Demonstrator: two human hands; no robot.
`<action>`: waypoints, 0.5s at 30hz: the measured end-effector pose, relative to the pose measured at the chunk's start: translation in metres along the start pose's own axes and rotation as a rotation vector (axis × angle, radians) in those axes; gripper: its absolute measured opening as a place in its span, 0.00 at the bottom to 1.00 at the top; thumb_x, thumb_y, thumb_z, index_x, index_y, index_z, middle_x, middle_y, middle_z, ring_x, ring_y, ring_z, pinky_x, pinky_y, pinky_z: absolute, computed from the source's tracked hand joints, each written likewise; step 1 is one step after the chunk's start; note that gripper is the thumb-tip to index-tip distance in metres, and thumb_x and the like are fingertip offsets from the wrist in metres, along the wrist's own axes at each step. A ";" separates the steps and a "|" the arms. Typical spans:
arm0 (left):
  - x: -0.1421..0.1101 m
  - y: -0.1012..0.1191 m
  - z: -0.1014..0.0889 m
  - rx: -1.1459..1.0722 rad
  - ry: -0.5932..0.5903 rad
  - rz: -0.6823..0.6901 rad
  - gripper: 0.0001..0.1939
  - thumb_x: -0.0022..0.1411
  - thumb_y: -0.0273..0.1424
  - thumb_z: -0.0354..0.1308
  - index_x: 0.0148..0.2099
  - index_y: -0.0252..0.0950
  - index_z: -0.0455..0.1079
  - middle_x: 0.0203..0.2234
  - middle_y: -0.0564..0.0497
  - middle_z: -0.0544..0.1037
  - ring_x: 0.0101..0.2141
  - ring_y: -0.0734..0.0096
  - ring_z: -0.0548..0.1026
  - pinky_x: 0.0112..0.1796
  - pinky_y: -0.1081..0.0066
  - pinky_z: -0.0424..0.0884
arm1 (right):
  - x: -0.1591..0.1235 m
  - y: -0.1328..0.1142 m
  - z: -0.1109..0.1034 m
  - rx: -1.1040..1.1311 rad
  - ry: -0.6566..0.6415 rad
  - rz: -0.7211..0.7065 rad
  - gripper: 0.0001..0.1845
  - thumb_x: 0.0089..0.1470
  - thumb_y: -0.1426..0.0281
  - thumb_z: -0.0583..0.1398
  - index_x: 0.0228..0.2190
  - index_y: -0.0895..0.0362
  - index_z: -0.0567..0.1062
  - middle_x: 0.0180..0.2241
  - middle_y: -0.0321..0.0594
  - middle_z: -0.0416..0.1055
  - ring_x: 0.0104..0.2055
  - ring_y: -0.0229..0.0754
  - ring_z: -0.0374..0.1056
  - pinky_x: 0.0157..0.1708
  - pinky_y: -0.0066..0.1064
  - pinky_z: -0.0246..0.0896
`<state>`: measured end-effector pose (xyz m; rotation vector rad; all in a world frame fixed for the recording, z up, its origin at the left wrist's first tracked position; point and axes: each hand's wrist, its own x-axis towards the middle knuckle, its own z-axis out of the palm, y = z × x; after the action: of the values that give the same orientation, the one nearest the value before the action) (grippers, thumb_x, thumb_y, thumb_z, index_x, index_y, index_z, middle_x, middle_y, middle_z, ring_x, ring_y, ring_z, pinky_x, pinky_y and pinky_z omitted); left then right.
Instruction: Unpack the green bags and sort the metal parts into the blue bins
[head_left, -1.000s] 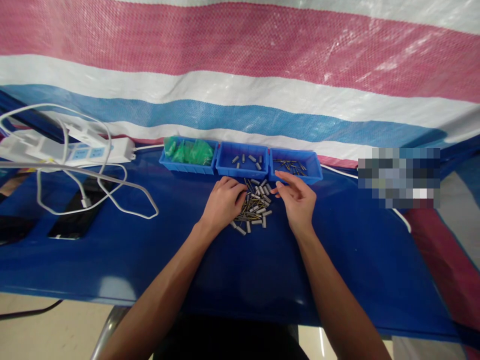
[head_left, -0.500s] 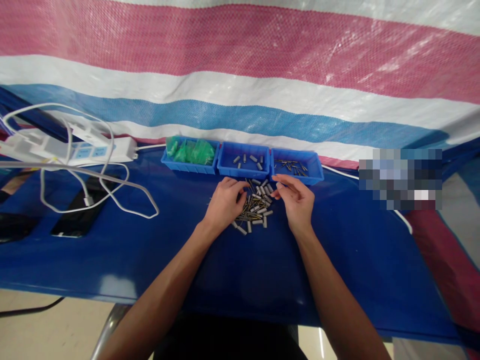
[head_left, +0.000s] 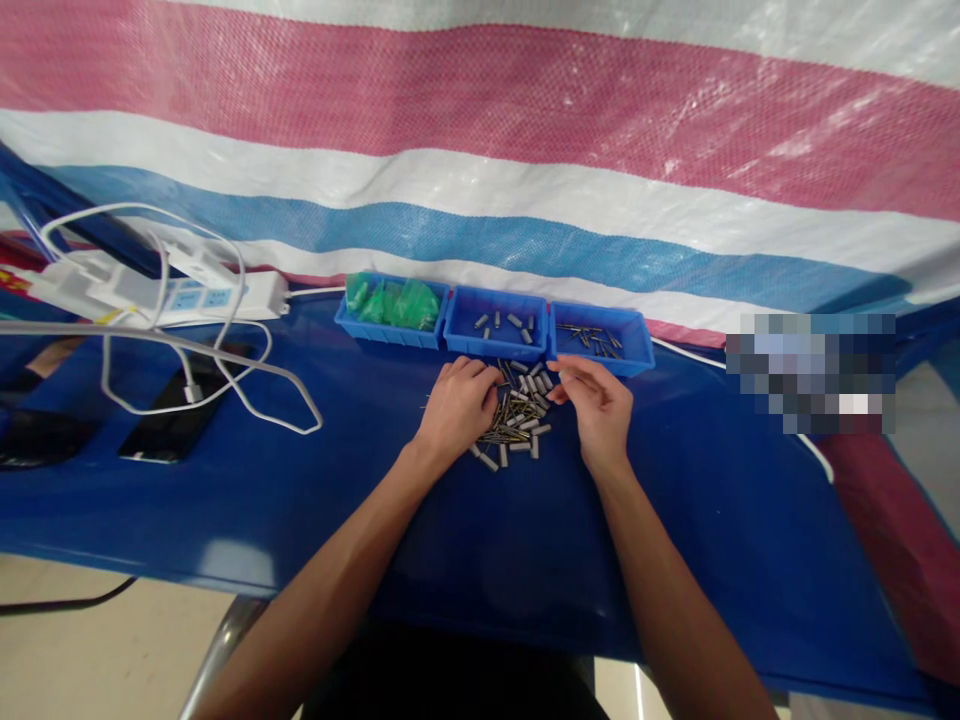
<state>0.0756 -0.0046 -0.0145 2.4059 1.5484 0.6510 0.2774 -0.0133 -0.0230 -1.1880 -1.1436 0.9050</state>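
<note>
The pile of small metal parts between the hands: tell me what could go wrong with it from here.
Grey cylinders lie loose on the table, so a nudge from the left hand, close against the pile, might send some rolling.

Thin pins lie tangled among the cylinders, so the right hand could catch the wrong kind.

The left forearm [head_left: 349, 565] rises from the lower left of the frame toward the centre, ending in the left hand [head_left: 454, 408], back upward, its fingers [head_left: 471, 368] curled toward the right. The right forearm [head_left: 664, 570] slants up from the lower right to the right hand [head_left: 606, 412], just right of centre, fingers bent leftward. The hands are apart; their grip is unclear.
</note>
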 end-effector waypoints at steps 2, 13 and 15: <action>0.000 0.001 -0.001 0.008 -0.004 0.006 0.11 0.67 0.22 0.54 0.47 0.37 0.75 0.39 0.45 0.80 0.44 0.57 0.74 0.45 0.59 0.72 | 0.000 0.000 0.000 0.005 0.004 0.000 0.13 0.57 0.61 0.67 0.42 0.53 0.82 0.40 0.44 0.83 0.26 0.41 0.74 0.28 0.35 0.72; 0.003 0.000 -0.005 -0.470 0.244 -0.052 0.08 0.70 0.25 0.56 0.49 0.38 0.73 0.38 0.49 0.79 0.37 0.68 0.77 0.43 0.68 0.75 | 0.000 0.001 0.000 -0.012 -0.001 -0.012 0.12 0.58 0.62 0.67 0.42 0.53 0.83 0.40 0.43 0.83 0.27 0.40 0.74 0.29 0.35 0.72; 0.004 0.000 -0.006 -0.627 0.328 -0.126 0.07 0.70 0.29 0.59 0.49 0.37 0.74 0.39 0.48 0.80 0.39 0.68 0.79 0.42 0.69 0.76 | -0.001 -0.001 0.001 0.001 -0.012 -0.006 0.11 0.57 0.62 0.67 0.42 0.53 0.83 0.39 0.42 0.83 0.26 0.40 0.74 0.29 0.35 0.72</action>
<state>0.0747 -0.0016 -0.0082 1.7837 1.3174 1.3224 0.2766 -0.0142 -0.0219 -1.1788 -1.1557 0.9093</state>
